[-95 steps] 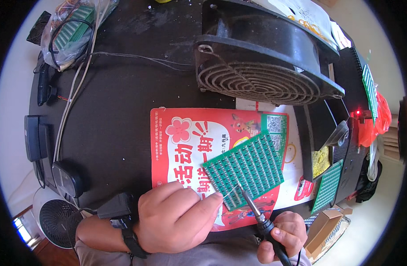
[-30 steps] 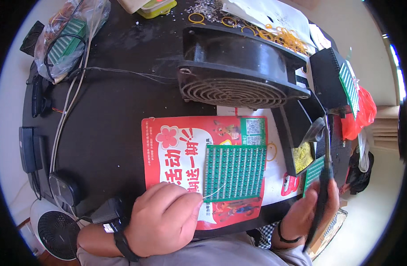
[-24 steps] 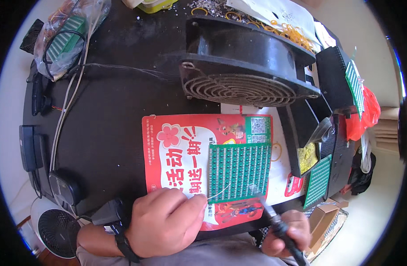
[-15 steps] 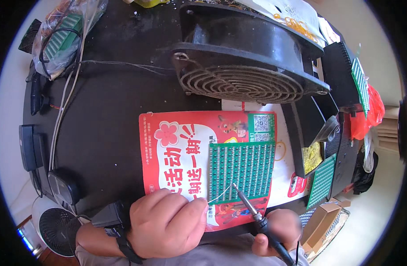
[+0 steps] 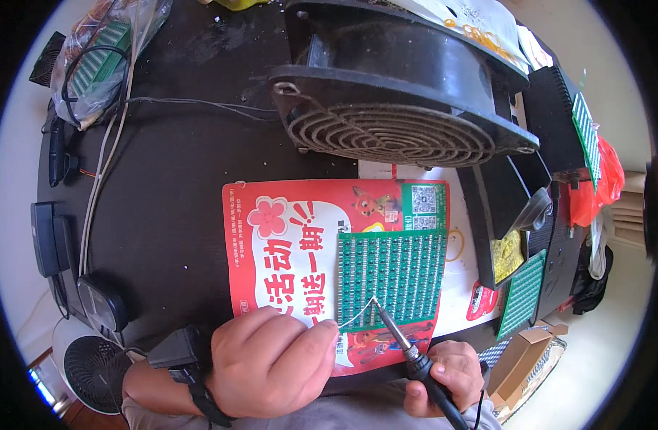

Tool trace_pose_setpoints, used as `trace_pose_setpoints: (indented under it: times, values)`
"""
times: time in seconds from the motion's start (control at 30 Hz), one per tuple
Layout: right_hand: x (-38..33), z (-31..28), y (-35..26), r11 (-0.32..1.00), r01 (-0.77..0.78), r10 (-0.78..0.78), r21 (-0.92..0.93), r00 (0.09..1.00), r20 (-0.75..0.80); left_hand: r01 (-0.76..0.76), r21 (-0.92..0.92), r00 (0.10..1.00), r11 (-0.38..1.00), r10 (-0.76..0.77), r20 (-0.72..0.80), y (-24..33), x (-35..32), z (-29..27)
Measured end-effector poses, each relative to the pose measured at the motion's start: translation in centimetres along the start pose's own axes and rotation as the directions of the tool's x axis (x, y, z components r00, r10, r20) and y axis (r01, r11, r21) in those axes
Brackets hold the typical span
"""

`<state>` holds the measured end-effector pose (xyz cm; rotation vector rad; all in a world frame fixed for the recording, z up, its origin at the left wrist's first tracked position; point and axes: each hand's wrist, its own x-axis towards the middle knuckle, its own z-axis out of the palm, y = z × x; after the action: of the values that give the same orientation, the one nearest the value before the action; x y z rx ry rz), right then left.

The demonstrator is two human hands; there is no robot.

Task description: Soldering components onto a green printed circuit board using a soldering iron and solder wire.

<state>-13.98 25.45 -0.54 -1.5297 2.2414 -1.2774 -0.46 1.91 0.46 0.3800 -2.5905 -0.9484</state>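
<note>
A green circuit board panel (image 5: 404,265) with rows of small parts lies on a red and white printed sheet (image 5: 246,215). My left hand (image 5: 275,362) is closed, pinching a thin strand of solder wire (image 5: 354,317) that reaches over the board's lower part. In my right hand (image 5: 451,376) is a soldering iron (image 5: 418,362), gripped by its dark handle. The iron's tip meets or nearly meets the wire's end on the board, in its lower middle; whether they touch is too small to tell.
A large black fan (image 5: 397,107) stands just beyond the sheet. To the right are a black iron holder with a yellow sponge (image 5: 508,254), another green panel (image 5: 522,294) and an open cardboard box (image 5: 522,365). Cables (image 5: 96,208) and a bagged bundle (image 5: 99,64) lie left.
The iron's tip and the wire's end have shifted slightly left on the board. My right hand has moved a little, and its fingers show more clearly. My left hand stays nearly still.
</note>
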Motion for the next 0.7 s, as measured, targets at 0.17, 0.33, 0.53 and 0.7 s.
trace_pose_setpoints:
  times: [0.17,0.33,0.53,0.7]
  values:
    - [-0.04,0.51,0.09,1.000,0.012,-0.013,-0.011,0.999,-0.037,0.012,-0.001,1.000,1.000,-0.012,0.026,-0.07,0.05,0.00]
    - [0.02,0.63,0.27,0.999,0.036,-0.037,-0.018,0.998,-0.049,0.012,-0.008,0.999,1.000,-0.012,0.035,0.05,0.17,-0.08]
    - [0.33,0.39,0.04,1.000,0.027,-0.027,-0.011,0.999,-0.021,0.031,-0.002,0.998,1.000,-0.031,0.056,0.08,0.13,0.05]
    - [0.56,0.14,-0.03,1.000,0.026,-0.026,-0.010,1.000,0.013,0.034,0.002,0.998,0.999,-0.034,0.053,0.22,0.11,0.12]
